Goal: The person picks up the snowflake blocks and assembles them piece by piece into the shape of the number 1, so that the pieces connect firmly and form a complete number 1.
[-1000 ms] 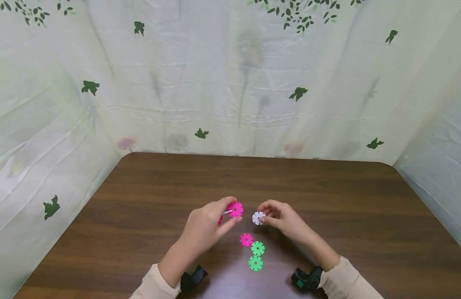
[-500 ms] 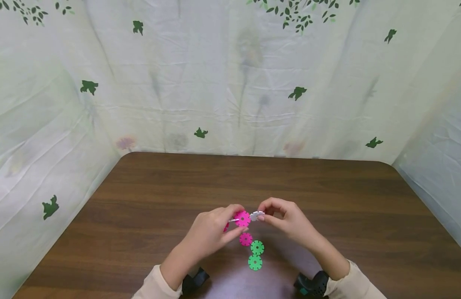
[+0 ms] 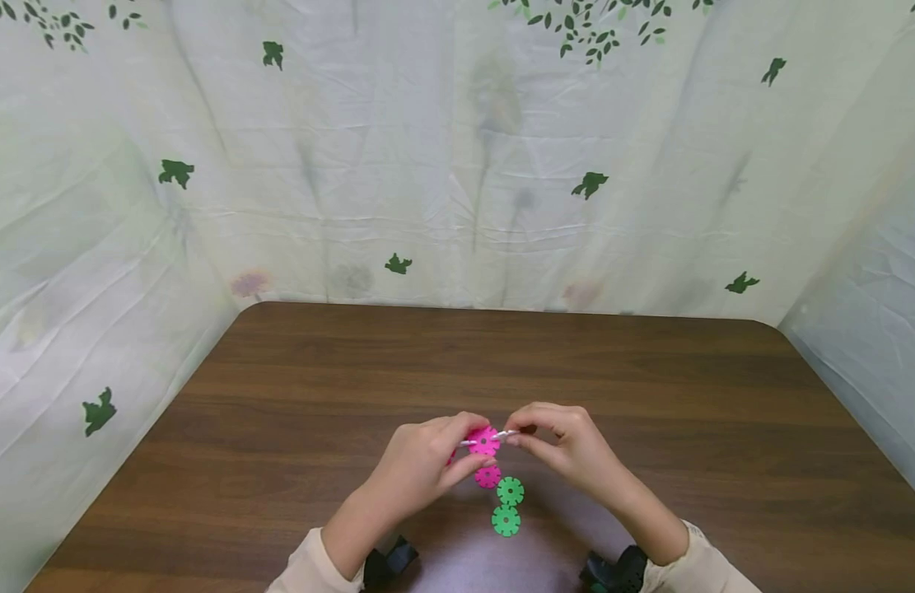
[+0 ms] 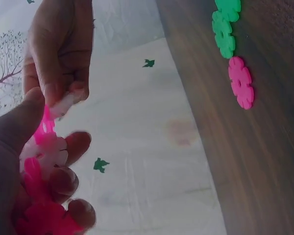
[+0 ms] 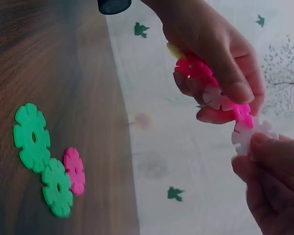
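My left hand point(image 3: 431, 453) grips a chain of notched plastic snowflake discs point(image 5: 198, 71), pink and white with a bit of yellow at its far end. A pink disc point(image 3: 484, 441) at the chain's near end sticks out between thumb and forefinger. Opposite it, my right hand point(image 3: 568, 441) pinches a white snowflake disc point(image 5: 242, 139), turned edge-on in the head view. Its rim meets the pink disc's edge, notch against notch. Both hands are raised above the brown table, and the left palm hides part of the chain.
On the table point(image 3: 338, 354) below the hands lie a loose pink disc point(image 3: 488, 477) and two green discs point(image 3: 511, 491), close together in a short row. Black wrist devices point(image 3: 613, 571) sit at both cuffs. A pale curtain point(image 3: 427, 165) with green bird shapes hangs behind the table.
The left hand has moved right and slightly down with the chain. The white disc has turned from face-on to edge-on and now meets the pink disc, where a gap was before.
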`<act>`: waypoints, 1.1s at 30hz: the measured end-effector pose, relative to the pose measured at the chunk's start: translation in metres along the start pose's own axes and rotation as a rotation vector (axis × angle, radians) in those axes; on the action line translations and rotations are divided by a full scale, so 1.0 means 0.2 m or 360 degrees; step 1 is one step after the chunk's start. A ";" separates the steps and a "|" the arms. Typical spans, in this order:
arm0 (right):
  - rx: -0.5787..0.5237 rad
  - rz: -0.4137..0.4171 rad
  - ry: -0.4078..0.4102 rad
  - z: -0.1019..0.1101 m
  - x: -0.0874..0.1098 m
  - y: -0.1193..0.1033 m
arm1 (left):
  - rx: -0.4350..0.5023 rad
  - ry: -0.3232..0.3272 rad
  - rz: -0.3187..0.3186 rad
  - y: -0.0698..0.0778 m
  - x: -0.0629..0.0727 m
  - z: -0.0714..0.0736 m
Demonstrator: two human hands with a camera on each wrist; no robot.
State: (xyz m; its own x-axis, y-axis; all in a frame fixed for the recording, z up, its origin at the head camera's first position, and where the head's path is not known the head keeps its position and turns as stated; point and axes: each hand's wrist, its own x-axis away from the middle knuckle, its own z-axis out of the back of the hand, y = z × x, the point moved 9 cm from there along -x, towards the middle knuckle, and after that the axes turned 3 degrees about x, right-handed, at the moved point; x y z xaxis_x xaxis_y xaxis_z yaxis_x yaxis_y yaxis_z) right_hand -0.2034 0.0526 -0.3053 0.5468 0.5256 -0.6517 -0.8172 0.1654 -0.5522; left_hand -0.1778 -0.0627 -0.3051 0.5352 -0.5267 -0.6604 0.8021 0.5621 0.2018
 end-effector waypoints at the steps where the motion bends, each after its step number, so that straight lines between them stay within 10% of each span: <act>1: 0.0010 -0.0003 -0.0001 0.00 0.00 0.00 | -0.0003 0.0001 0.0000 0.00 0.00 0.00; 9: 0.0022 -0.0151 0.0004 -0.01 -0.01 0.00 | -0.0018 -0.0054 0.0103 -0.02 -0.01 0.02; 15: -0.0326 -0.0561 -0.0035 -0.05 0.03 0.11 | -0.0117 -0.0199 0.0208 -0.03 -0.01 0.00; 22: -0.0721 -0.1063 -0.0056 -0.11 0.09 0.22 | -0.0226 -0.0045 0.0034 0.03 0.01 -0.01; 28: -0.0843 -0.1021 -0.0102 -0.14 0.08 0.19 | -0.0297 0.0090 -0.0018 0.04 0.01 0.02; 33: -0.0594 -0.0814 -0.0141 -0.09 0.09 0.19 | -0.0274 0.0075 0.0048 0.00 0.00 0.04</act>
State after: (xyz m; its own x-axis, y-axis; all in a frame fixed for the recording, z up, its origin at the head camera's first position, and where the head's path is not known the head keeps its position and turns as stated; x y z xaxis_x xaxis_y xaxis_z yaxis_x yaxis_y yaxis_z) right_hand -0.2209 0.0538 -0.3470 0.8207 0.5269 -0.2210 -0.3293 0.1202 -0.9365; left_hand -0.1757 -0.0685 -0.2997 0.5419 -0.4798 -0.6901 0.7267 0.6799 0.0979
